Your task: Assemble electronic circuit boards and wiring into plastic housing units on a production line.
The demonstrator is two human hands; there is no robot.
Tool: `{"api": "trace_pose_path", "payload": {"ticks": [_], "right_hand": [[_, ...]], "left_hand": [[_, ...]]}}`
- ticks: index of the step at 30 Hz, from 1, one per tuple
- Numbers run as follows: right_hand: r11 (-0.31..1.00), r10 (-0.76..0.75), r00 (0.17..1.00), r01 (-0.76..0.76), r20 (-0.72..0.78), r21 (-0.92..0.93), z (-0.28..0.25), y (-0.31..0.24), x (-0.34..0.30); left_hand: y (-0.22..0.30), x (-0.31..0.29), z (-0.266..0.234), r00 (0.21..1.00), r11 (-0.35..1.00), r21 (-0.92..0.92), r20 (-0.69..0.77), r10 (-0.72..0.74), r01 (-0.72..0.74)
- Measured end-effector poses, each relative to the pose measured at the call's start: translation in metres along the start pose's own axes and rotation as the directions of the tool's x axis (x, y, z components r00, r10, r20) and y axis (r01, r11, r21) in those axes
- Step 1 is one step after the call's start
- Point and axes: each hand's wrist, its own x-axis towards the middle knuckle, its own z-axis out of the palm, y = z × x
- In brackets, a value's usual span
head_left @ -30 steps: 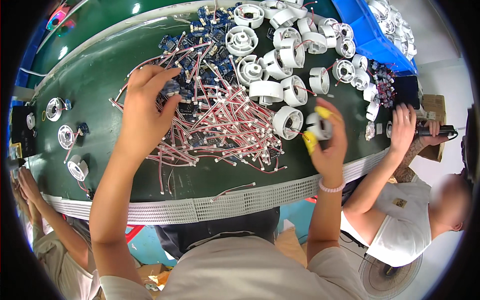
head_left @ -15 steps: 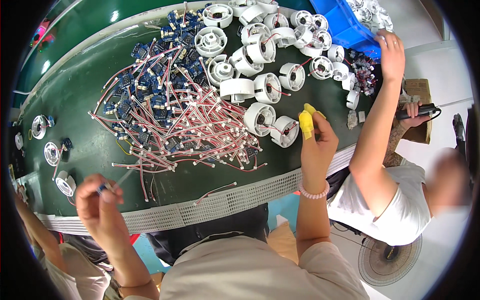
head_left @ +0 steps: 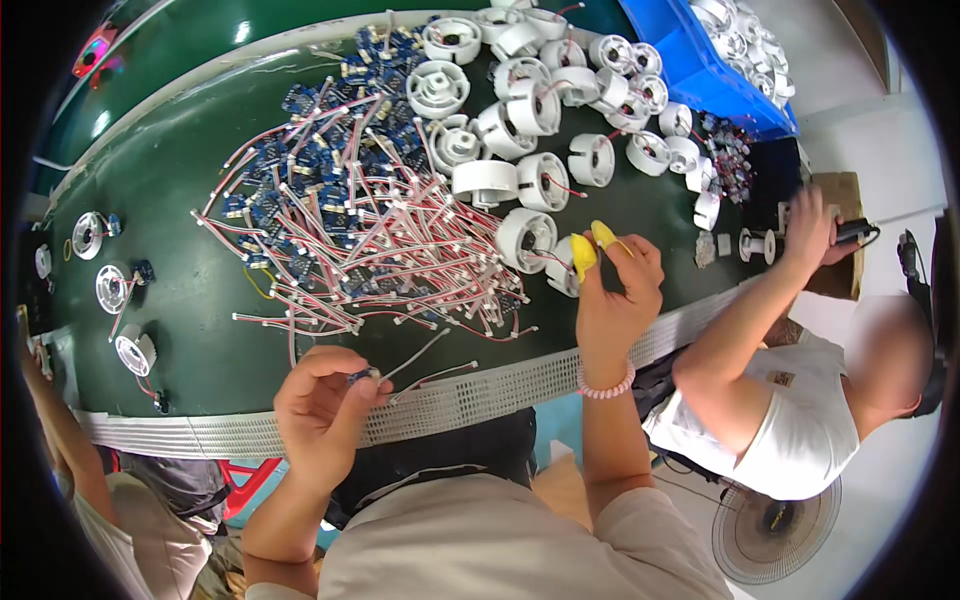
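My left hand (head_left: 325,415) is closed, pinching a small blue circuit board (head_left: 360,377) between thumb and forefinger above the table's near edge. A thin pale cable (head_left: 418,357) sticks out from the board toward the upper right. Yellow finger covers (head_left: 583,258) are on the thumb and forefinger of my right hand (head_left: 622,290), which are spread apart with nothing visible between them. This hand is beside a white round housing (head_left: 563,268), partly hidden behind the thumb; I cannot tell whether they touch. In front of both hands spreads a pile of red-and-white cables (head_left: 400,255).
Several blue boards (head_left: 300,160) lie among the cables. Many white housings (head_left: 487,182) stand behind, near a blue crate (head_left: 680,60). A perforated white strip (head_left: 470,397) edges the green table (head_left: 190,330). A co-worker's hand (head_left: 808,235) is at the right, near a white spool-shaped part (head_left: 757,246).
My left hand has moved right with the blue board. My right hand has shifted slightly left, its thumb and forefinger now apart. The co-worker's hand has come down from the blue crate.
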Motion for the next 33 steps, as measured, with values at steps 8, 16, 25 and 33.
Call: {"api": "trace_pose_path", "payload": {"ticks": [8,16,25,33], "right_hand": [[0.986,-0.165,0.946,0.162,0.28,0.033,-0.033,-0.039,-0.008],[0.887,-0.351,0.593,-0.037,0.725,0.46,0.014,-0.1,-0.019],[0.812,-0.267,0.592,-0.288,0.761,0.508,0.031,-0.095,-0.039],[0.844,-0.252,0.641,-0.221,0.725,0.489,0.027,-0.099,-0.045]], "left_hand": [[-0.005,0.001,-0.005,0.997,0.994,0.087,-0.022,0.073,-0.071],[0.013,0.011,0.008,0.812,0.439,0.717,0.313,0.492,-0.542],[0.007,0.011,-0.007,0.909,0.631,0.688,0.105,0.403,-0.359],[0.004,0.008,-0.004,0.969,0.917,0.358,-0.099,0.225,-0.176]]}}
